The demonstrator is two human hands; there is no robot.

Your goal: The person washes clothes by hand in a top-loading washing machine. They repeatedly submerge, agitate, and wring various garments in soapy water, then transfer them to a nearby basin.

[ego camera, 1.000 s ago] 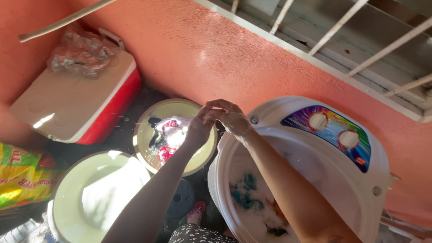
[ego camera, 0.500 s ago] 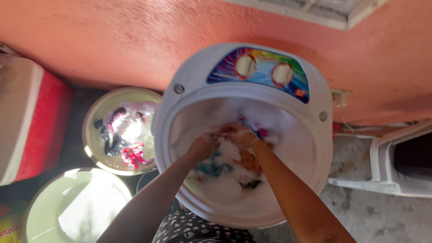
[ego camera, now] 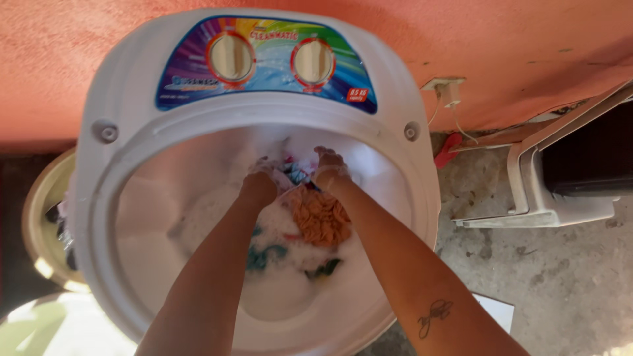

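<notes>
I see the sudsy clothes (ego camera: 310,217) lying in foam inside the round white washing machine (ego camera: 105,217), my left hand (ego camera: 258,183) and right hand (ego camera: 330,170) both closed on the wet fabric, with a yellow bucket (ego camera: 41,217) just beside the machine's left.

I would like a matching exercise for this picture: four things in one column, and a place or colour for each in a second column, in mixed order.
Things:
1. two round dials
2. orange cloth
3. left hand
4. yellow basin

Descriptions:
A. in the suds, between the forearms
B. on the rainbow panel
C. left of the washing tub
D. soapy, gripping wet laundry

Pairs: 1-B, 2-A, 3-D, 4-C
</notes>
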